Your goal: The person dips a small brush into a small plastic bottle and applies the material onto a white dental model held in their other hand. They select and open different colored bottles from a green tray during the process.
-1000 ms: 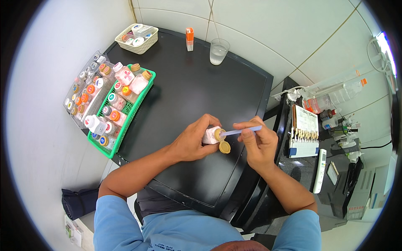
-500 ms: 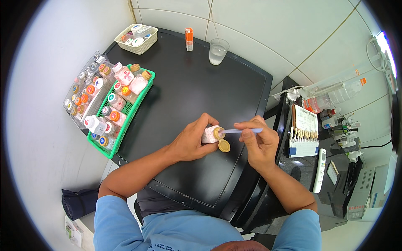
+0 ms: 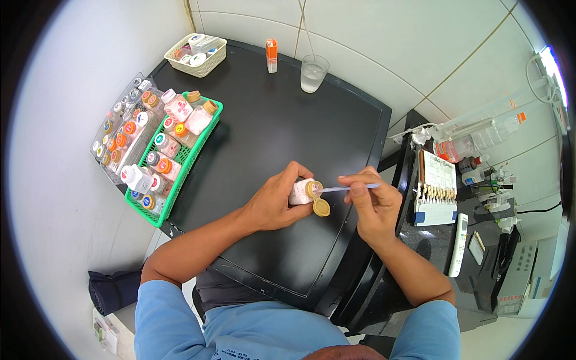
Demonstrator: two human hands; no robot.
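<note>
Left hand (image 3: 275, 200) of mine curls thumb and fingers around a small pinkish-white bottle (image 3: 299, 193), tilted over the black surface (image 3: 258, 135); it should be light, stiff and a little slick, best gripped round the body, clear of the mouth. Its gold flip cap (image 3: 321, 207) hangs open toward me. Rightward, a slim lavender stick (image 3: 343, 189), probably light too, meets the mouth, its outer end pinched by my right hand (image 3: 378, 207).
</note>
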